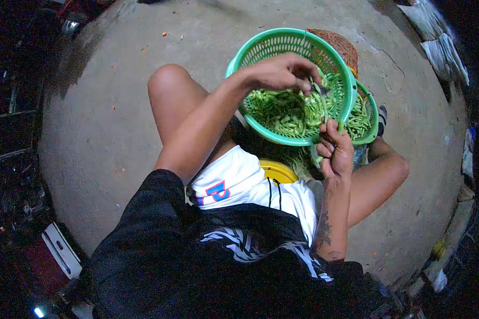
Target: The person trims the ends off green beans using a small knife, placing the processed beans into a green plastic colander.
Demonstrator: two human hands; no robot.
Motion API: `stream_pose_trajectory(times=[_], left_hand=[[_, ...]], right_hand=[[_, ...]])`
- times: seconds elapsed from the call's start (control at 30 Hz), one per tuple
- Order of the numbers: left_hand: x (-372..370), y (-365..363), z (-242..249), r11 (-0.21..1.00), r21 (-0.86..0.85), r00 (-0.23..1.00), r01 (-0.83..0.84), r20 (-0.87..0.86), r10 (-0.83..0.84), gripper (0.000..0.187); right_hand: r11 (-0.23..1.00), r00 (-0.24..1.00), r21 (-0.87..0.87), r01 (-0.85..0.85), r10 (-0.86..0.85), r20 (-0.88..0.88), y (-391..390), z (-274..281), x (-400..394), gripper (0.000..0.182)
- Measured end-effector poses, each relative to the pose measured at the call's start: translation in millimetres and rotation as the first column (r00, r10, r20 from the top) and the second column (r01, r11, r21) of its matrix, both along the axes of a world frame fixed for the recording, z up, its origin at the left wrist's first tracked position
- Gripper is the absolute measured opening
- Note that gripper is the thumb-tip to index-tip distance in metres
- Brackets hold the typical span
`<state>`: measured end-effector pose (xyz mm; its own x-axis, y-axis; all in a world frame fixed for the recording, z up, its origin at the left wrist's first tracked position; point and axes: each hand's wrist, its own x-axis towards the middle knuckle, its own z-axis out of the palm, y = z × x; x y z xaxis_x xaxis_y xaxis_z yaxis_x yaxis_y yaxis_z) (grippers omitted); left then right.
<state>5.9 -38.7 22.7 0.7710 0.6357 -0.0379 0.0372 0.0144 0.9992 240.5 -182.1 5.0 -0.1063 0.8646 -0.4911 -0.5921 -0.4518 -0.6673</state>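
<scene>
At upper centre, one left hand (285, 72), its curled fingers' grip unclear, hangs over one large round green plastic basket (274, 48) of uncountable green bean pieces (292, 125), then one right hand (335, 149) has fingers closed on at least one long green pod (325, 110), near one smaller green plastic basket (374, 119).

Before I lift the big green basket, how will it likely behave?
The basket itself is probably light and fairly stiff, given its slotted walls and round, unbent outline. The green pieces heaped in it look loose, so they could slide or spill if it tilts.
</scene>
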Motion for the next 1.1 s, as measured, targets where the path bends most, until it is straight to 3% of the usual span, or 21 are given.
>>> stream_pose_trajectory(times=[0.17, 0.27, 0.37, 0.43, 0.57, 0.63, 0.7, 0.77, 0.8, 0.9, 0.93, 0.97, 1.03, 1.1], left_hand=[[-4, 3, 1, 1.000, 0.004, 1.000, -0.018, -0.008, 0.018, 0.029], [13, -5, 0, 0.991, 0.037, 0.990, 0.127, -0.069, -0.124, 0.029], [1, 6, -5, 0.997, 0.051, 0.998, 0.051, -0.028, -0.050, 0.030], [-11, 15, -3, 0.999, -0.037, 1.000, -0.010, -0.007, 0.010, 0.029], [3, 1, 4, 0.993, 0.113, 0.995, 0.031, -0.099, -0.020, 0.032], [12, -5, 2, 0.990, 0.087, 0.985, 0.113, -0.142, -0.100, 0.034], [7, 2, 0, 0.980, 0.144, 0.991, 0.134, -0.045, -0.129, 0.032], [-7, 8, -1, 0.999, -0.034, 0.999, 0.031, -0.043, -0.033, 0.032], [-9, 12, 1, 0.998, -0.036, 0.999, 0.044, -0.028, -0.045, 0.032], [-3, 5, 4, 0.995, 0.014, 0.995, 0.097, -0.033, -0.097, 0.034], [4, -6, 17, 0.986, 0.119, 0.980, 0.117, -0.174, -0.096, 0.035], [12, -8, -1, 0.985, 0.071, 0.985, 0.156, -0.088, -0.149, 0.036], [10, -8, 9, 0.973, 0.119, 0.977, 0.198, -0.105, -0.186, 0.035], [0, 3, 4, 0.993, -0.032, 0.993, 0.114, 0.005, -0.114, 0.033]], right_hand=[[1.000, 1.000, 0.006, 0.017, -0.017, -0.008, 0, -5, 4, 0.017], [1.000, 1.000, 0.000, 0.017, -0.017, 0.021, 1, -1, -3, 0.016], [1.000, 0.999, 0.010, 0.013, -0.014, 0.047, -2, 2, 0, 0.015], [0.999, 0.999, 0.029, 0.025, -0.026, 0.048, -2, 1, 3, 0.015], [0.999, 0.997, 0.013, 0.045, -0.046, 0.057, 2, 2, -4, 0.016], [0.999, 0.997, -0.001, 0.040, -0.040, 0.060, 4, 6, -7, 0.016], [0.999, 0.997, 0.016, 0.038, -0.039, 0.062, 2, 7, -6, 0.016], [0.999, 0.998, 0.030, 0.037, -0.038, 0.057, 0, 3, -1, 0.016], [0.999, 0.998, 0.034, 0.040, -0.042, 0.053, 0, 3, 0, 0.016], [0.998, 0.997, 0.032, 0.049, -0.051, 0.056, 2, 4, -5, 0.016], [0.998, 0.996, 0.020, 0.052, -0.053, 0.068, 3, 5, -8, 0.016], [0.999, 0.996, 0.017, 0.052, -0.053, 0.071, 4, 4, -9, 0.016], [0.998, 0.998, 0.048, 0.033, -0.035, 0.045, 4, 4, -10, 0.017], [0.999, 0.997, 0.023, 0.030, -0.032, 0.074, 2, 6, -8, 0.017]])
